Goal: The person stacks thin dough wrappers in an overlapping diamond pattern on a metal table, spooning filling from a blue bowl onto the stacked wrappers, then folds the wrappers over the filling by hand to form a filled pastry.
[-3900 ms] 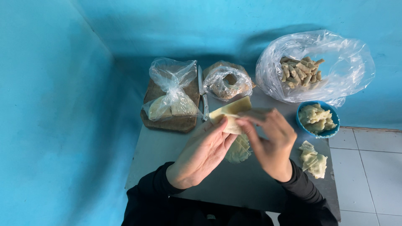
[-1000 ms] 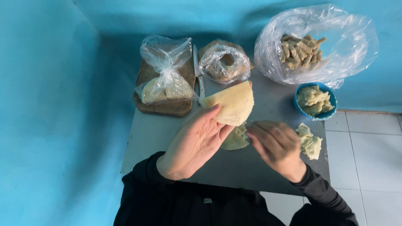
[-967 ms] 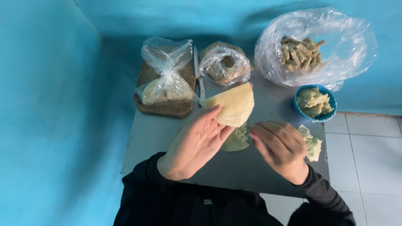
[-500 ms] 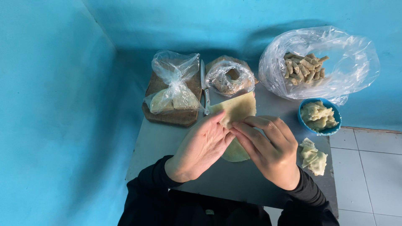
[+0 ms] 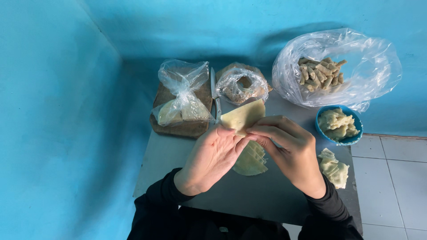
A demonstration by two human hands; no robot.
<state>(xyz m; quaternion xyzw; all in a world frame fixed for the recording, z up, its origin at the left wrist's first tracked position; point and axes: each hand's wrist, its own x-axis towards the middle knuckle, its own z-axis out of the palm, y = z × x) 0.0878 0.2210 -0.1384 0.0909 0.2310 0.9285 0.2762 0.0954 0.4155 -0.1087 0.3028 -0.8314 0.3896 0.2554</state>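
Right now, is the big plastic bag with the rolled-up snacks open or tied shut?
Open. The big clear bag gapes wide with no knot, so the rolled sticks show inside; the smaller bag is knotted.

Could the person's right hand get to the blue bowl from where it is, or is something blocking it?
Probably yes. The blue bowl sits just to the right of the right hand, with bare table between them. But that hand now pinches the pale wrapper with the left hand.

both hands, left hand [image 5: 212, 156] and right hand [image 5: 290, 149], are bare; black long sleeves [image 5: 156, 202] reach the wrists.
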